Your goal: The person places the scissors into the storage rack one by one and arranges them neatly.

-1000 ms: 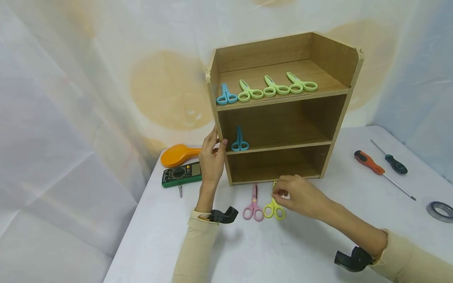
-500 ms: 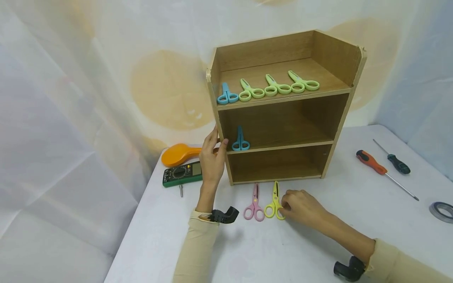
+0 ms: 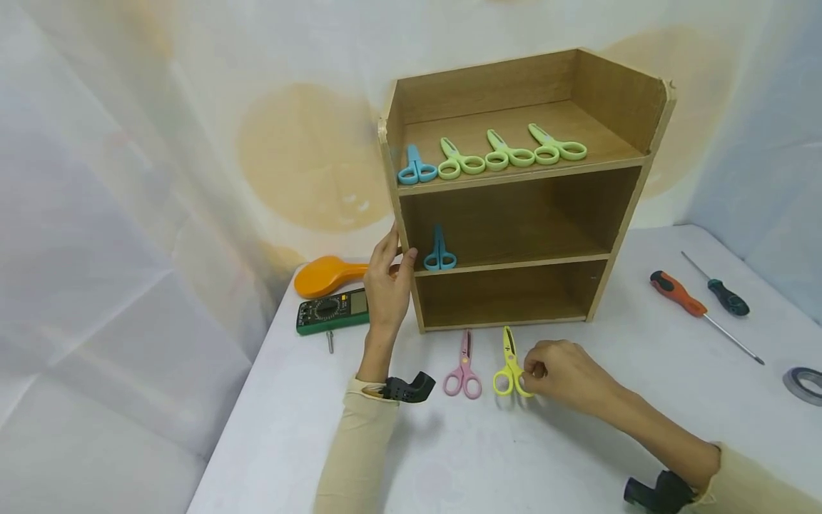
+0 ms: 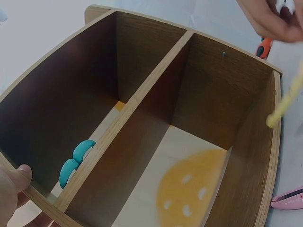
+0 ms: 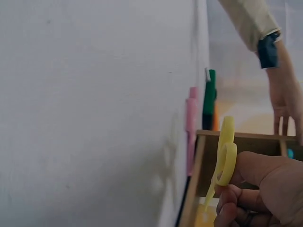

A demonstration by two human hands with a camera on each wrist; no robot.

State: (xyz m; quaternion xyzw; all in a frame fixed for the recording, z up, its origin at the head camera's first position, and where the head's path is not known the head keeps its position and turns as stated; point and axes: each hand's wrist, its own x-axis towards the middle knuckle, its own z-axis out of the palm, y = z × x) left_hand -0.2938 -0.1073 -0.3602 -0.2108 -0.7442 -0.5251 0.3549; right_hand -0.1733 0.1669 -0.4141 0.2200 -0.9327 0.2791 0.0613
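Note:
My right hand (image 3: 571, 375) pinches the yellow scissors (image 3: 511, 369) by one handle loop. In the right wrist view, thumb and fingers close on the handle of the yellow scissors (image 5: 227, 163), which are off the table. Pink scissors (image 3: 464, 366) lie on the table to their left, in front of the wooden shelf unit (image 3: 514, 221). My left hand (image 3: 387, 289) grips the unit's left side panel, thumb at the front edge, other fingers partly hidden behind. One pair of blue scissors (image 3: 439, 253) stands in the middle compartment. Blue scissors (image 3: 416, 168) and three light green scissors (image 3: 505, 150) lie on top.
Left of the unit lie an orange spoon-shaped thing (image 3: 324, 277), a green multimeter (image 3: 330, 310) and a small bolt (image 3: 330, 343). On the right are an orange screwdriver (image 3: 681, 294), a dark green screwdriver (image 3: 728, 297) and a grey tape roll (image 3: 791, 385).
My right hand has moved from over the yellow scissors' blades down to their handle, taken hold, and raised them slightly toward the right. The left hand stays on the shelf unit.

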